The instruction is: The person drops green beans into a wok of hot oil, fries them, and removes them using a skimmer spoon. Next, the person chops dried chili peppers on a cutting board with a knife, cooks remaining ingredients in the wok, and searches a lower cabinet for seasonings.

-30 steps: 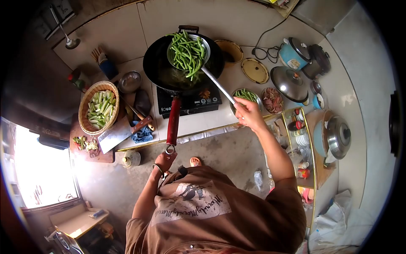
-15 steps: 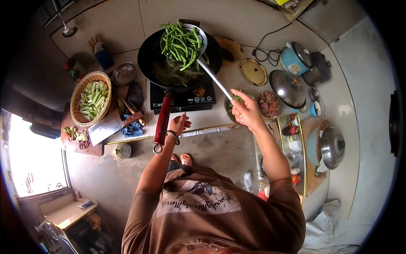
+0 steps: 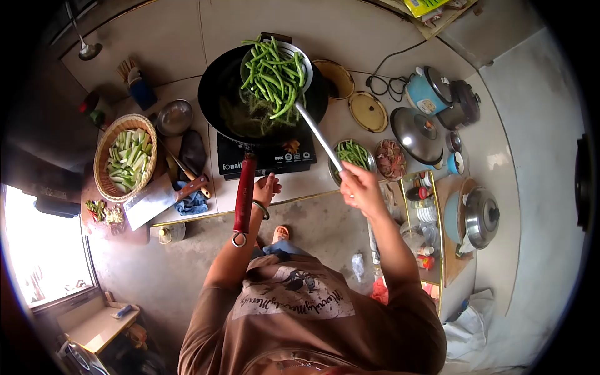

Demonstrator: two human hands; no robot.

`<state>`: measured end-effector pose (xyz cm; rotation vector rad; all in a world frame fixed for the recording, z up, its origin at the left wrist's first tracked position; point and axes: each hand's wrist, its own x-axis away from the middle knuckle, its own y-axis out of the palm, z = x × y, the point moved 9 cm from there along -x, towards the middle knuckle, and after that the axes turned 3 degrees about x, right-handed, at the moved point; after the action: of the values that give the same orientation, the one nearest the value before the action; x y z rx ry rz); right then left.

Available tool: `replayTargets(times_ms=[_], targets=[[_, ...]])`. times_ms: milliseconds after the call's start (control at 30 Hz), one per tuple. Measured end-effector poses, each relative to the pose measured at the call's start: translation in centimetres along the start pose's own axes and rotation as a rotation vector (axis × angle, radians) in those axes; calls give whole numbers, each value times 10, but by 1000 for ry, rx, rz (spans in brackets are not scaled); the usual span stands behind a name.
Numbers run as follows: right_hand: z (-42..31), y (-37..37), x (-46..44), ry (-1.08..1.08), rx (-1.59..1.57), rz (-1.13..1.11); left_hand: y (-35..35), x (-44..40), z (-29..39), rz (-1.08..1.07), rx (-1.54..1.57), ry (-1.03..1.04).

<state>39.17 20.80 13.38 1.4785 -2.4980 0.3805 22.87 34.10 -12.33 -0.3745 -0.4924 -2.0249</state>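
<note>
My right hand [image 3: 362, 192] is closed round the long metal handle of a skimmer [image 3: 322, 139]. A heap of green beans [image 3: 272, 75] rests in the skimmer's bowl, held over the right side of a black wok [image 3: 215, 94]. Dark liquid shows in the wok below the beans. The wok sits on an induction cooker [image 3: 275, 159], its red handle [image 3: 245, 194] pointing towards me. Just right of that handle is my left hand [image 3: 267, 189], fingers loosely apart and holding nothing.
At left are a wicker basket [image 3: 100, 156] of cut vegetables, a cleaver [image 3: 153, 203] and a blue cloth [image 3: 191, 199]. Right of the cooker stand a bowl of beans [image 3: 352, 156], a bowl of sliced meat [image 3: 390, 160], a wok lid [image 3: 415, 134] and a rice cooker [image 3: 428, 90].
The view has shifted slightly. My right hand and the skimmer have come a little lower and right in view, uncovering more of the bowl of beans. The beans stay in the skimmer.
</note>
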Motion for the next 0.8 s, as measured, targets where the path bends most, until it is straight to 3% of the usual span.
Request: replayTargets(times_ms=[233,433,600,800], targets=[[3,0,-18,70,27,-134,-4,22,17,41,12,128],[2,-26,-24,-72,43,-129,1,38,11,118,50,78],[9,-32,-36,15,6,-331,14,50,-1,134,77,94],[-7,-42,-34,53,-34,-309,16,43,-4,196,52,32]])
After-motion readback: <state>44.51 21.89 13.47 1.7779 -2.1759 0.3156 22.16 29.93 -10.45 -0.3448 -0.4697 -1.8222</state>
